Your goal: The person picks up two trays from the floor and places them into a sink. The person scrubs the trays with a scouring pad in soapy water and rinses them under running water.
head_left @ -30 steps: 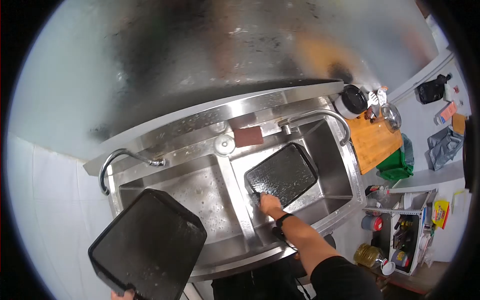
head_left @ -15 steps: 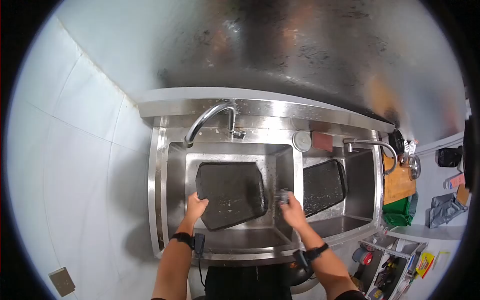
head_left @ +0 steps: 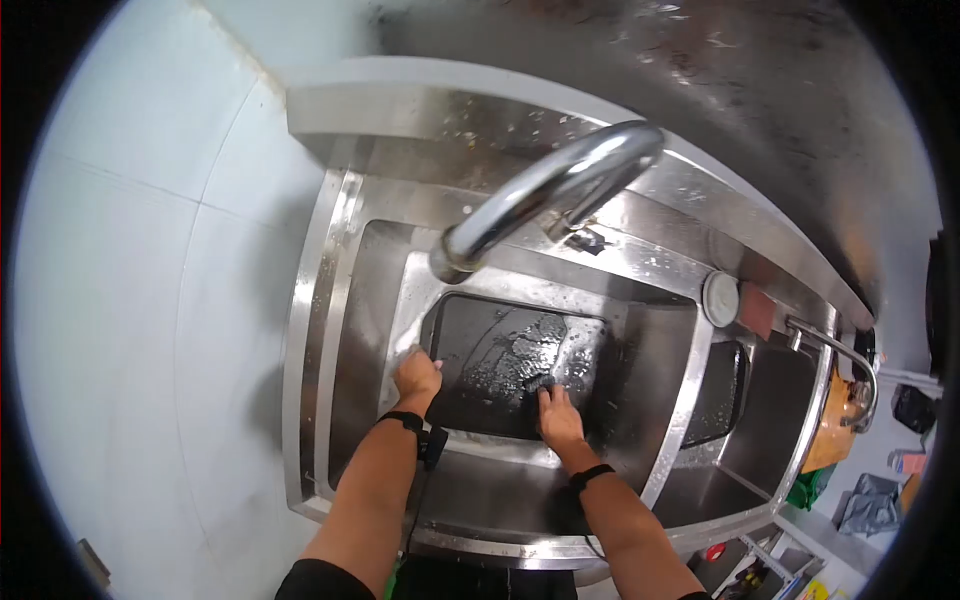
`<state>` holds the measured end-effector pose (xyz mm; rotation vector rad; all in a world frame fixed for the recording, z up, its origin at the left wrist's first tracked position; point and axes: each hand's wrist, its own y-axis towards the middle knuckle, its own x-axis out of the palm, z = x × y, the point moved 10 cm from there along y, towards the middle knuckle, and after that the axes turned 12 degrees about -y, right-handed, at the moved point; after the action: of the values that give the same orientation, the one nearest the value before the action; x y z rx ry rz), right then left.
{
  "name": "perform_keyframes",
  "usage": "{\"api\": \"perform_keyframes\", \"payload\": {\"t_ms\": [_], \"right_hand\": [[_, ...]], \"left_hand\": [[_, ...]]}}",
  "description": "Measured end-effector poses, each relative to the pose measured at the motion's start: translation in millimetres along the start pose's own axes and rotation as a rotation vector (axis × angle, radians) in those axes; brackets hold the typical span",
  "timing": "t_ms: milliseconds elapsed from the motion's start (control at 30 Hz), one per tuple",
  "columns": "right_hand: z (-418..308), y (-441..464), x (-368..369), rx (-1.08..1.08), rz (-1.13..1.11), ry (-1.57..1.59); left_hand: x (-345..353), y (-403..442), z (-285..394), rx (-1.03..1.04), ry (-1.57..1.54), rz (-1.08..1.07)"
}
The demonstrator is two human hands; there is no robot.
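A dark rectangular baking tray (head_left: 478, 378) lies in the left basin of the steel sink (head_left: 652, 385), its surface wet with streaks and drops. My left hand (head_left: 417, 378) is closed on the tray's left rim. Pressed against the tray's inside, right of its middle, is a dark grey steel wool scrubber (head_left: 538, 383). My right hand (head_left: 557, 412) holds it under the fingertips, which partly hide it.
A curved faucet (head_left: 560, 190) arches over the left basin. Another dark tray (head_left: 716, 395) leans in the right basin, near a second faucet (head_left: 850, 352). A round white container (head_left: 720, 298) and a reddish-brown block (head_left: 757, 311) stand on the back ledge.
My right hand has moved left from the divider with the scrubber, onto the tray. The tray now sits lower and flatter in the basin. My view has come closer and turned.
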<state>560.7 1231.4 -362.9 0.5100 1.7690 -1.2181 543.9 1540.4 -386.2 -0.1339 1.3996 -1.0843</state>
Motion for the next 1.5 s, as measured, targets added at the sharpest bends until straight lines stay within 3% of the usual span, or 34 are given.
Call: {"api": "perform_keyframes", "payload": {"t_ms": [67, 267, 400, 500, 600, 700, 767, 867, 933, 1000, 1033, 1067, 1133, 1167, 1267, 1300, 1400, 1467, 1500], "right_hand": [[6.8, 2.5, -6.8, -0.14, 0.109, -0.149], [68.4, 65.4, -41.2, 0.272, 0.471, 0.119], [-14.7, 125.9, -76.2, 0.258, 0.633, 0.288], [-120.1, 147.8, -52.3, -0.088, 0.569, 0.126], [-184.7, 108.5, -26.9, -0.416, 0.46, -0.061], [-165.8, 58.2, -22.4, -0.688, 0.371, -0.092], [-120.2, 67.7, -17.1, -0.68, 0.314, 0.048], [-109.2, 103.6, -34.8, -0.608, 0.341, 0.049], [-115.8, 135.8, -58.4, -0.36, 0.484, 0.167], [-136.7, 142.6, -103.3, -0.184, 0.513, 0.514], [-159.1, 142.0, -104.3, -0.302, 0.559, 0.564], [-185.9, 132.8, -104.7, -0.477, 0.538, 0.601], [-218.8, 129.0, -71.8, -0.561, 0.346, 0.437], [-218.3, 133.3, -66.9, -0.607, 0.329, 0.378], [-211.2, 167.1, -101.5, -0.512, 0.484, 0.301], [-211.0, 164.6, -123.1, -0.527, 0.697, 0.322], [-219.9, 148.6, -84.0, -0.637, 0.608, 0.259], [-227.1, 118.5, -39.6, -0.686, 0.432, 0.25], [-232.4, 99.8, -39.1, -0.732, 0.458, 0.268]], "left_hand": [[4.0, 4.7, 2.6, -0.003, -0.013, -0.015], [-4.1, 10.3, 4.1, 0.026, -0.012, 0.009], [-4.4, 13.2, 2.3, -0.001, -0.038, 0.012], [-3.5, 14.5, -0.5, 0.016, -0.071, 0.082], [-7.7, 15.3, 4.7, -0.037, -0.059, -0.033], [1.7, 22.2, -4.4, 0.007, -0.031, -0.094], [5.4, 24.2, -7.7, -0.013, -0.044, -0.053], [8.0, 24.0, -8.4, 0.005, -0.205, -0.038], [12.9, 22.0, -13.4, 0.049, -0.276, -0.053], [31.4, 38.4, -30.7, 0.073, -0.351, -0.079], [62.6, 59.6, -56.1, 0.048, -0.656, -0.129], [64.4, 54.6, -71.5, -0.156, -0.98, -0.143], [78.4, 36.3, -86.6, -0.588, -1.624, -0.158], [95.6, 36.7, -74.2, -0.589, -1.94, -0.341], [58.5, 11.9, -71.5, -0.575, -1.812, -0.1], [58.2, 8.3, -76.9, -0.596, -1.78, -0.025], [83.7, 27.8, -72.1, -0.644, -2.071, -0.195], [51.4, 17.7, -63.6, -0.543, -1.965, -0.116], [57.7, 21.5, -69.5, -0.55, -1.969, -0.164]]}}
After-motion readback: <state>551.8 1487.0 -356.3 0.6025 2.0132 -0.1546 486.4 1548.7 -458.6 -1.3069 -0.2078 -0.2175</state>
